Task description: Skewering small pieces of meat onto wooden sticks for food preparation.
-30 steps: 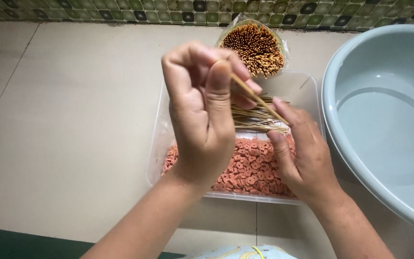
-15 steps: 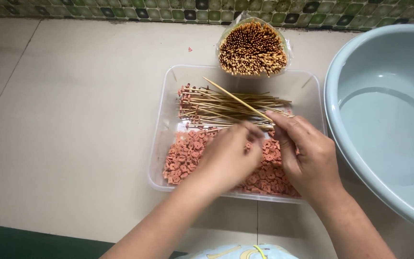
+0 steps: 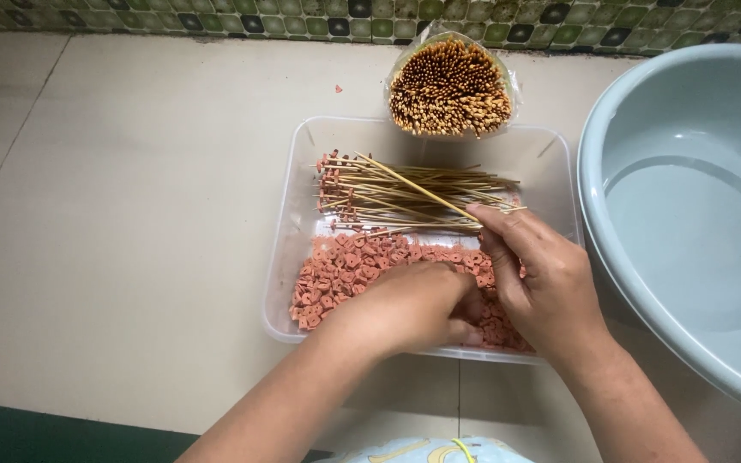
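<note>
In the tub point(image 3: 302, 184), the left hand point(image 3: 405, 304) curls down into the pink slices point(image 3: 345, 270) at 6 o'clock, seemingly pinching some. The right hand point(image 3: 538, 274) pinches a skewer point(image 3: 405, 183) pointing toward 10 o'clock.

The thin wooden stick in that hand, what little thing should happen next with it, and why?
Probably the left hand should pinch one small pink slice from the pile and bring it to the stick's point. The right hand holds a thin wooden skewer that looks bare, while the left hand rests in the slices in the clear plastic tray. The laid skewers already carry pieces at their ends.
</note>
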